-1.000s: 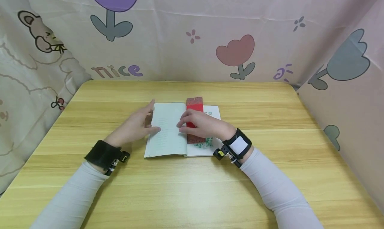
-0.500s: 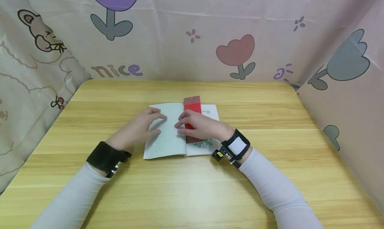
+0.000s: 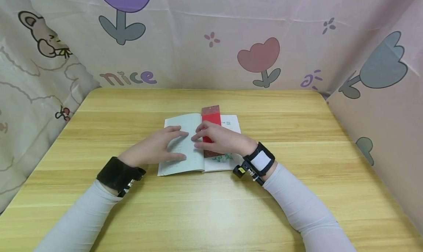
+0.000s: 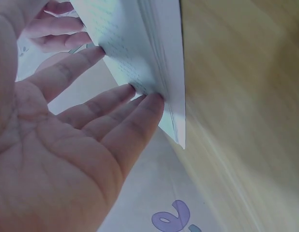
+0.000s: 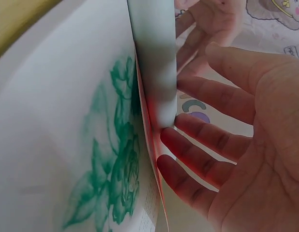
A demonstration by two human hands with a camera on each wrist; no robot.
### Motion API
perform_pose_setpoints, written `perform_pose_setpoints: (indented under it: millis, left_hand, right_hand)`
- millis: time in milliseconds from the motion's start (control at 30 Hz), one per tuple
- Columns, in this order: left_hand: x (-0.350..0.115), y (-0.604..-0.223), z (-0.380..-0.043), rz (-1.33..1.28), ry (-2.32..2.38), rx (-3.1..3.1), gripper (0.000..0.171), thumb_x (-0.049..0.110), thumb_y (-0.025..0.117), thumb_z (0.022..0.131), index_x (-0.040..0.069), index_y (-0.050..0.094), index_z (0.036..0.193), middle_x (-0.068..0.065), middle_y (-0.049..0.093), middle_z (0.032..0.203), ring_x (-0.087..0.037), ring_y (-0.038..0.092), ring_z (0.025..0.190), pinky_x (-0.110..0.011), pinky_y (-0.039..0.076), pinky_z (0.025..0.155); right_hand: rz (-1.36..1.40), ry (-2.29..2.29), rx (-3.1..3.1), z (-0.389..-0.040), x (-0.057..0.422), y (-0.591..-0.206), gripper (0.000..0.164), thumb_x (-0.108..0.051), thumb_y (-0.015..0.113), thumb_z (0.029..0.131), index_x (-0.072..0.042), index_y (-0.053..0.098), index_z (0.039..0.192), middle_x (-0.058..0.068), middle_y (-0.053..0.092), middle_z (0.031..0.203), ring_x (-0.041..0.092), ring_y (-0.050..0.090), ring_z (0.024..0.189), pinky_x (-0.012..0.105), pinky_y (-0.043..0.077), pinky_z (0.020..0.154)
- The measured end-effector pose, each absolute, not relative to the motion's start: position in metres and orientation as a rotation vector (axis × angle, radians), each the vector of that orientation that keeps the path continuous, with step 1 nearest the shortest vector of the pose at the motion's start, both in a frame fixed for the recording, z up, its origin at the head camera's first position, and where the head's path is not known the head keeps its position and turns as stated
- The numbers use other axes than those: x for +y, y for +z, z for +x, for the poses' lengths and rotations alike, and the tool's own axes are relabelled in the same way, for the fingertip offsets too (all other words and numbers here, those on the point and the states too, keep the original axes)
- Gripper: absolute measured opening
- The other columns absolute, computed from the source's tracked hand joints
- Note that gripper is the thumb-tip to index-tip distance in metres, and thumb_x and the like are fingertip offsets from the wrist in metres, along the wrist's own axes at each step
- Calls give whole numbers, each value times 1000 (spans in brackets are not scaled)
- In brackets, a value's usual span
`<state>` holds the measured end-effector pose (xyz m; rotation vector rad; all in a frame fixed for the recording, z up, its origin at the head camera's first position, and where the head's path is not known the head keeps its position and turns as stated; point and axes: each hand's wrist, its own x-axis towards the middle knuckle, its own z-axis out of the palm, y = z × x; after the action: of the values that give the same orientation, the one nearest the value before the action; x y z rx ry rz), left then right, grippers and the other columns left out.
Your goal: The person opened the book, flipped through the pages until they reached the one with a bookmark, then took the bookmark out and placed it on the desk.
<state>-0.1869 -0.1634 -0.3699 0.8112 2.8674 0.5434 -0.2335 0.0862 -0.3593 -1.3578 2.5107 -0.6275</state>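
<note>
An open book (image 3: 181,167) lies on the table, with lines of small print on its pale left page. A red bookmark (image 3: 211,115) lies along the inner side of its right page, partly covered by a hand. My left hand (image 3: 155,146) rests on the left page with spread fingers; in the left wrist view its fingertips (image 4: 154,99) touch the paper. Across the bookmark lies my right hand (image 3: 220,137), its fingers fairly straight and reaching the left page near the fold. Green flowers (image 5: 118,181) are printed on the right page in the right wrist view.
The wooden table (image 3: 211,204) extends around the book on every side. A patterned curtain (image 3: 185,54) with printed flowers hangs behind the table and along both sides. Each wrist wears a black strap (image 3: 261,158) with a small camera.
My left hand has moved from the book's left edge rightward onto the left page. The book and bookmark have shifted slightly left, with the right hand staying on them.
</note>
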Motion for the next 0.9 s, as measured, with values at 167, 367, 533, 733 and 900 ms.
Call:
perform_pose_setpoints:
  millis: [167,367,533,733,900]
  left_hand:
    - [-165,-370,-188,797,539,2850,82,61,69,76,17,50,142,-14,38,147,-33,35,132,-54,37,99]
    - [-168,-372,-190,798,569,2835,81,58,71,76,17,50,142,-13,38,147,-32,35,132,-53,37,99]
    - [-171,-373,-192,807,596,2827,80,56,73,75,16,51,141,-13,39,147,-31,35,132,-51,39,99]
    - [-174,-375,-193,823,634,2830,79,54,75,75,13,53,139,-15,39,146,-32,35,132,-52,38,99]
    - [-176,-377,-195,811,638,2830,79,55,74,74,15,53,139,-14,39,146,-32,35,131,-53,40,97]
  right_hand:
    - [-1357,-683,2530,-238,91,-356,33,-32,64,93,-16,69,122,-2,55,120,11,47,108,25,48,85]
    - [-1216,-844,2594,-251,107,-346,35,-30,63,94,-9,65,123,-3,62,108,13,55,97,26,50,80]
    - [-965,-912,2646,-264,124,-343,32,-29,62,95,-8,63,119,-1,63,100,17,59,90,27,50,73]
    - [-675,-932,2674,-273,134,-344,29,-31,62,94,-9,62,112,8,65,90,23,63,80,32,52,65]
    - [-539,-993,2632,-275,135,-350,32,-32,63,93,-6,58,112,11,66,84,25,65,74,35,54,65]
